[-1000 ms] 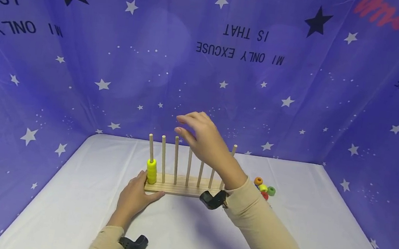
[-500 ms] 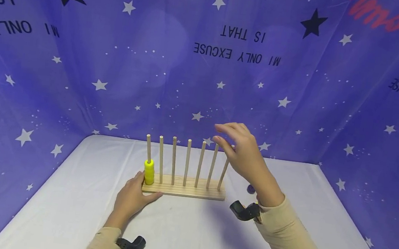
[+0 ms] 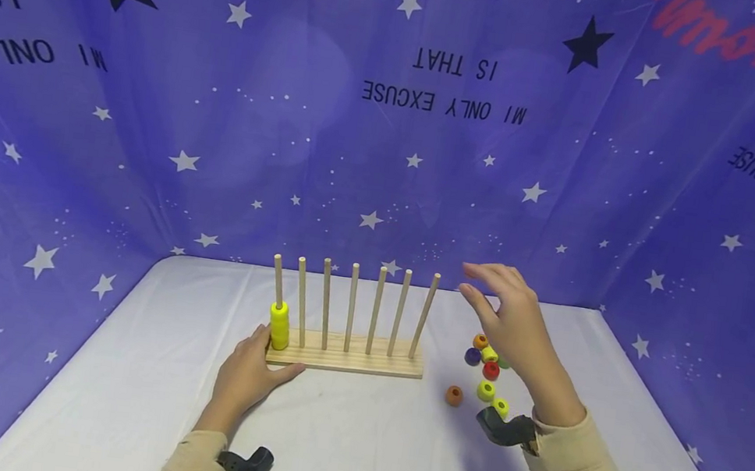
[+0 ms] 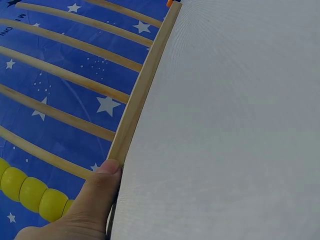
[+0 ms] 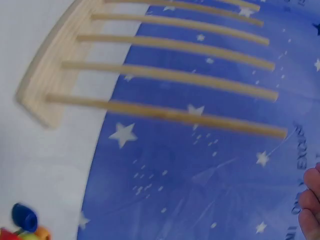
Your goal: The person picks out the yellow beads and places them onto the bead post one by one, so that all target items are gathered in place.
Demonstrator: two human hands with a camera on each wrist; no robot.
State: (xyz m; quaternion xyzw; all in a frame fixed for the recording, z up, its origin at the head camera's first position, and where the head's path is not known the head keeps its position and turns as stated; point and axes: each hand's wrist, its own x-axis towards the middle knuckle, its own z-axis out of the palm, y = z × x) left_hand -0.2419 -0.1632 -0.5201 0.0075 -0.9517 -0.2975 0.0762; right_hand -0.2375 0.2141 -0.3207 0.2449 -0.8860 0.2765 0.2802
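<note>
A wooden peg rack point(image 3: 348, 362) with several upright pegs stands mid-table. Yellow beads point(image 3: 278, 325) are stacked on its leftmost peg; the other pegs are bare. My left hand point(image 3: 249, 377) holds the rack's left end, thumb along the front edge. The left wrist view shows that thumb point(image 4: 97, 192) pressed on the base below the yellow beads point(image 4: 31, 192). My right hand point(image 3: 514, 331) hovers right of the rack, thumb and fingers apart with nothing between them. In the right wrist view only its fingertips point(image 5: 311, 200) show at the right edge.
Loose beads lie right of the rack: a red bead point(image 3: 490, 370), a purple bead point(image 3: 472, 356), orange and yellow ones, and a green one partly behind my right hand. Nearer is a brownish-orange bead point(image 3: 454, 396). Starry blue cloth point(image 3: 332, 143) walls the white table.
My right hand has moved right and a little down, from above the rack's pegs to over the loose beads, uncovering the right pegs. The left hand keeps its hold on the rack.
</note>
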